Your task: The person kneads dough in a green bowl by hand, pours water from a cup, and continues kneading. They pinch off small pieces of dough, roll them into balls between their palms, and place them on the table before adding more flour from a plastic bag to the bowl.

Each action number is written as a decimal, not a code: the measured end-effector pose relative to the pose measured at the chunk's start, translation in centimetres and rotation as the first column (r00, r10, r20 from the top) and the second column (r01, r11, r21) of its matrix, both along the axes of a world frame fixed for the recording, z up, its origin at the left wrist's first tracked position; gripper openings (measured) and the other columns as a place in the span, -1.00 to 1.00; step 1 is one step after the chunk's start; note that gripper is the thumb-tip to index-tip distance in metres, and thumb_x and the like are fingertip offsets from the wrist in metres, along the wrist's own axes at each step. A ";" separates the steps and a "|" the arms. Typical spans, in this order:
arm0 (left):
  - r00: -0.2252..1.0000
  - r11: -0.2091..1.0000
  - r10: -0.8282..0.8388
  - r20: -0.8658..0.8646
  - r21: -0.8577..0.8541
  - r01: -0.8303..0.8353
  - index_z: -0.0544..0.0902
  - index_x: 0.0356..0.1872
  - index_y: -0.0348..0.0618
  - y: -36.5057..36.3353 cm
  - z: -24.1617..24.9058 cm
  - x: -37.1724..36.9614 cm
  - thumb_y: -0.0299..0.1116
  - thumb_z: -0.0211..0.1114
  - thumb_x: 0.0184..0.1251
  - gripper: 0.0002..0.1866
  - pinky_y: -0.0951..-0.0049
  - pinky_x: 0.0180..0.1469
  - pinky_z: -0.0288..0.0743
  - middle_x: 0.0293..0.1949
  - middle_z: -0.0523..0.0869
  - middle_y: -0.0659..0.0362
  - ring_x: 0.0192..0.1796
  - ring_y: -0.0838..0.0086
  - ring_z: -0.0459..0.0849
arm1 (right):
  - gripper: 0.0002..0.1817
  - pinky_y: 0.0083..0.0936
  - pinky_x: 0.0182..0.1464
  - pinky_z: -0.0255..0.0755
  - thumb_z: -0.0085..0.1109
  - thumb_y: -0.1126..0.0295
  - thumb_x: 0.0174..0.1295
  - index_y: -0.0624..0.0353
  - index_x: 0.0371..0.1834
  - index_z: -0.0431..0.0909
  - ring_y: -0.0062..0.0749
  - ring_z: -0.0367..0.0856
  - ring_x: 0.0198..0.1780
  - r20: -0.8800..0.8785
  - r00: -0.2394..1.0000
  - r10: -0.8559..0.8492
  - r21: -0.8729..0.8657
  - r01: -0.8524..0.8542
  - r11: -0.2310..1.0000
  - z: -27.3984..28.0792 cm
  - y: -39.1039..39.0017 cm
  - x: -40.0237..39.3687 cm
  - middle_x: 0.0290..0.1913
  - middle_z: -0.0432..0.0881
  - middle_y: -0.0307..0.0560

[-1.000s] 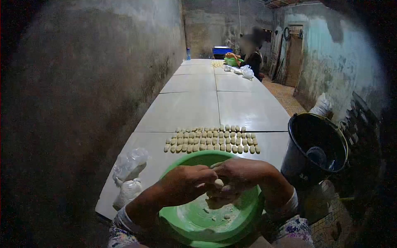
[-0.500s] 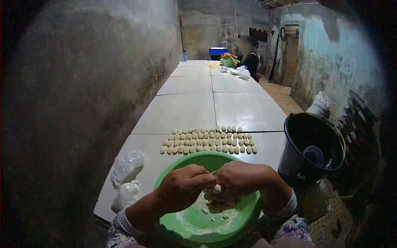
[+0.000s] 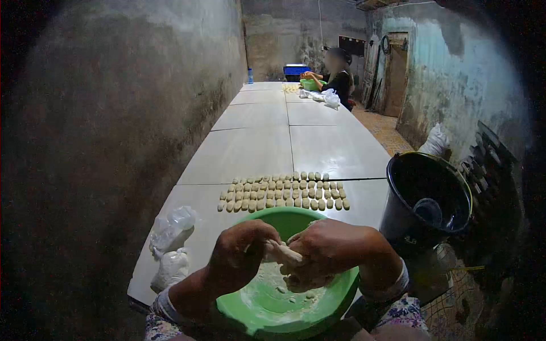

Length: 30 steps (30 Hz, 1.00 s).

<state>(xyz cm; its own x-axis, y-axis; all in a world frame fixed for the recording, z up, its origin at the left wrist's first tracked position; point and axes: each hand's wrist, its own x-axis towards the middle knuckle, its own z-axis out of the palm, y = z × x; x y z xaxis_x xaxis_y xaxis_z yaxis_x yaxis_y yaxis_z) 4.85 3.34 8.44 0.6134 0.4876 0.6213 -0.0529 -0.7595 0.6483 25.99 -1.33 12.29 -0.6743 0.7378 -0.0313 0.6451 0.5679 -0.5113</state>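
The left hand (image 3: 242, 256) and right hand (image 3: 330, 250) meet over the round green plastic bowl (image 3: 284, 310), both closed on one pale lump of dough (image 3: 282, 254), pinched and stretched between the fingers. Crumbs and flour dust lie inside the bowl. The step in hand looks like pulling off and shaping a small piece; the next move calls for a clean pinch and a roll. Beyond the bowl, rows of small pale dough pieces (image 3: 282, 195) lie on the white tiled table (image 3: 256, 142). Left of the bowl lie clear plastic bags (image 3: 170, 247); right of it stands a black bucket (image 3: 426, 199).
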 end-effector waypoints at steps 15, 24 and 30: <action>0.806 0.990 -0.024 -0.591 -0.127 -0.063 0.45 -0.21 -0.26 1.1 2.7 -1.8 -0.22 -0.03 0.47 -0.73 0.14 -0.24 0.38 -0.45 0.53 -0.04 -0.35 0.05 0.54 | -0.81 -0.20 -0.38 0.45 0.24 0.26 -0.12 0.13 -0.50 0.62 0.03 0.60 -0.44 0.297 0.946 0.131 0.021 -0.144 0.989 -4.2 2.1 -1.7 -0.50 0.61 0.05; 0.689 0.995 -0.092 -0.719 -0.088 0.042 0.33 -0.13 -0.25 0.1 -0.1 0.1 -0.29 0.00 0.41 -0.78 -0.06 -0.17 0.42 -0.30 0.63 -0.19 -0.20 -0.15 0.59 | -0.75 -0.18 -0.32 0.44 0.18 0.20 0.09 0.19 -0.42 0.59 0.01 0.61 -0.39 0.343 0.938 0.053 -0.021 -0.049 0.999 -3.0 1.3 -0.8 -0.48 0.61 0.07; 0.618 0.990 -0.111 -0.778 -0.138 0.004 0.31 0.02 -0.24 -1.2 0.8 0.4 -0.23 -0.07 0.48 -0.70 -0.03 -0.07 0.43 -0.21 0.61 -0.24 -0.09 -0.18 0.57 | -0.82 -0.21 -0.36 0.49 0.27 0.31 -0.29 0.10 -0.55 0.62 0.00 0.63 -0.42 0.288 0.958 -0.013 0.008 0.011 1.000 -4.4 1.5 -0.8 -0.55 0.61 0.01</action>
<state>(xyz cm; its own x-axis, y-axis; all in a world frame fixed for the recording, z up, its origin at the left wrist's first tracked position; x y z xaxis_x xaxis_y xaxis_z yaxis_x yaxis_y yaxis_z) 5.30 2.11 9.27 0.8695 0.4659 -0.1641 0.4739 -0.6930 0.5434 25.23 0.20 7.92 -0.6283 0.7468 -0.2180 0.7714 0.5617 -0.2991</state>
